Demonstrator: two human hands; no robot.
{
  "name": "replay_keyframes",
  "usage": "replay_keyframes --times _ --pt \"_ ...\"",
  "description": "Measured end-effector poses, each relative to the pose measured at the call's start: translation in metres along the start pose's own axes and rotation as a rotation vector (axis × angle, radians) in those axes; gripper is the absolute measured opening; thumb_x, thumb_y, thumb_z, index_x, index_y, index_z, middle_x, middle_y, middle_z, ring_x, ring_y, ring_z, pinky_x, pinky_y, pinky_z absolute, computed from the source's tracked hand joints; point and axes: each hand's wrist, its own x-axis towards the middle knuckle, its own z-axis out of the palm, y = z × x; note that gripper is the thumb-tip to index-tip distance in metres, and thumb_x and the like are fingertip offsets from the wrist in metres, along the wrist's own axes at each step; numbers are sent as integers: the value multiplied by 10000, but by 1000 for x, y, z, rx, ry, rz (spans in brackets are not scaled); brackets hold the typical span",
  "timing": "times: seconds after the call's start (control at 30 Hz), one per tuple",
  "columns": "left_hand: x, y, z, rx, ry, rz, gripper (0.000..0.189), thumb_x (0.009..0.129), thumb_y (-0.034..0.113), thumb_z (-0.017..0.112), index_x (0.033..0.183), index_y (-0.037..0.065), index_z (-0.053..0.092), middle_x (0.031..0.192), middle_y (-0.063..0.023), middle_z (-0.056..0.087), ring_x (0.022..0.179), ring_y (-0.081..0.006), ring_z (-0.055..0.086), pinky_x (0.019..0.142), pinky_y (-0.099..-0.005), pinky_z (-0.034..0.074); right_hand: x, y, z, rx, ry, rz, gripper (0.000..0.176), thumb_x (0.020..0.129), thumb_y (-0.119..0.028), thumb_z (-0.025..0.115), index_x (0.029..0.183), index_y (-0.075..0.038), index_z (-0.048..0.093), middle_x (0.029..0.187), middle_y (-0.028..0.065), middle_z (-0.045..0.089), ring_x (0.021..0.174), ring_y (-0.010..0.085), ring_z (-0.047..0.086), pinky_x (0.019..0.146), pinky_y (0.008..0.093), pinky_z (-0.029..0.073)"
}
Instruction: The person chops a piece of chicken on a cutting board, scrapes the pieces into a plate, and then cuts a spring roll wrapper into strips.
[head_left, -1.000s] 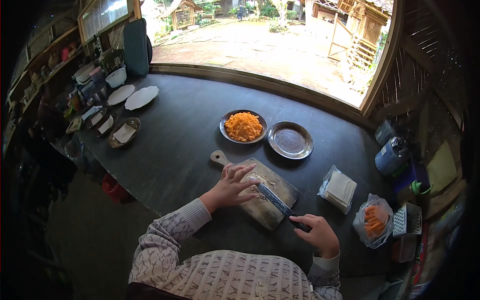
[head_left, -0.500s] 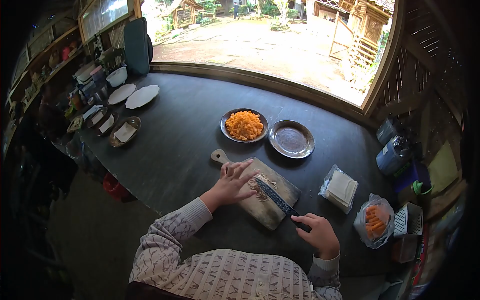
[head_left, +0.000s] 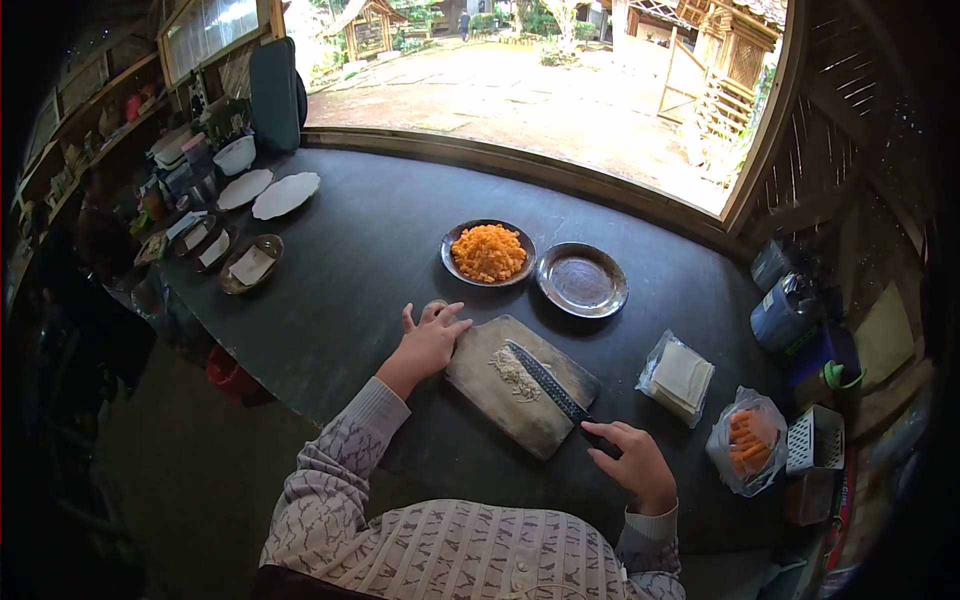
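Note:
A wooden cutting board (head_left: 480,385) lies on the dark table, with a small pile of pale chopped food (head_left: 518,375) in its middle. My right hand (head_left: 636,462) holds the black handle of a knife (head_left: 547,380), whose dark, patterned blade rests along the right side of the pile. At the board's handle end is my left hand (head_left: 430,345), fingers spread, with nothing held in it. Beyond the board stand a brown plate heaped with orange diced food (head_left: 488,252) and an empty brown plate (head_left: 583,280).
To the right are a packet of square white sheets (head_left: 682,375), a bag of orange sticks (head_left: 750,440), a white grater (head_left: 816,440) and a blue container (head_left: 780,318). White plates (head_left: 286,195) and small brown dishes (head_left: 252,264) are at the left. A distant person (head_left: 464,25) is outside.
My left hand has moved left, off the food to the board's handle. The pile looks more gathered, and the knife lies beside it, with my right hand's fingers looser on the handle.

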Motion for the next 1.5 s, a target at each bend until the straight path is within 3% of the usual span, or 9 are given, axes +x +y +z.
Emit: replay_keyframes --times 0.1,0.17,0.33,0.63,0.8,0.93,1.1,1.23,1.5 --pt "6 -6 6 20 42 5 419 862 132 548 1265 237 600 1513 -49 309 1403 -272 240 1057 -704 120 3 6 4 110 108 -119 423 825 -148 679 1244 -138 621 926 123 669 762 280 663 732 351 528" --pt "11 -10 4 15 17 1 410 855 129 557 1248 237 604 1516 -48 294 1408 -285 222 1060 -703 115 3 1 -1 268 -52 153 478 863 -152 657 1323 -98 540 979 181 671 827 281 677 771 344 522" --pt "19 -13 1 44 0 29 358 805 95 580 1144 195 638 1451 -40 382 1393 -266 270 1066 -709 85 6 17 11 263 48 119 575 893 -164 633 1413 -46 418 967 214 667 841 290 674 778 350 517" --pt "-1 -25 -22 101 -101 183 293 673 262 664 943 149 661 1001 14 645 1147 -179 553 1068 -728 6 16 20 24 437 43 182 575 931 -152 588 1432 21 365 937 170 691 718 179 658 700 298 519" --pt "-19 -27 -33 -15 -187 229 293 705 267 671 956 122 634 976 -25 651 1074 -196 602 1064 -719 74 20 21 30 425 101 175 555 943 -144 569 1429 28 363 903 136 691 654 146 625 621 284 512" --pt "-29 -30 -41 -22 -298 271 335 724 284 694 1011 126 628 1011 -33 650 1035 -206 614 1076 -637 186 20 19 29 462 105 178 540 946 -139 565 1423 25 373 948 126 686 786 141 646 624 278 536" --pt "-41 -30 -56 -183 -435 300 471 705 296 702 1090 42 612 994 -121 669 926 -285 647 855 -415 483 23 23 30 500 107 190 530 944 -135 569 1417 21 386 997 121 671 857 141 645 626 275 558" --pt "-48 -17 -73 -339 -692 71 459 713 264 705 1047 -35 604 824 -126 654 661 -237 630 566 -362 509 24 26 34 569 94 182 505 948 -85 547 1419 6 391 1002 86 638 893 139 645 641 259 564" --pt "-45 -20 -70 -512 -976 44 353 769 183 700 1018 -40 585 745 -45 621 595 -125 561 502 -318 458 25 31 31 660 88 209 490 947 -90 560 1399 22 410 1008 93 637 913 152 654 686 292 589"
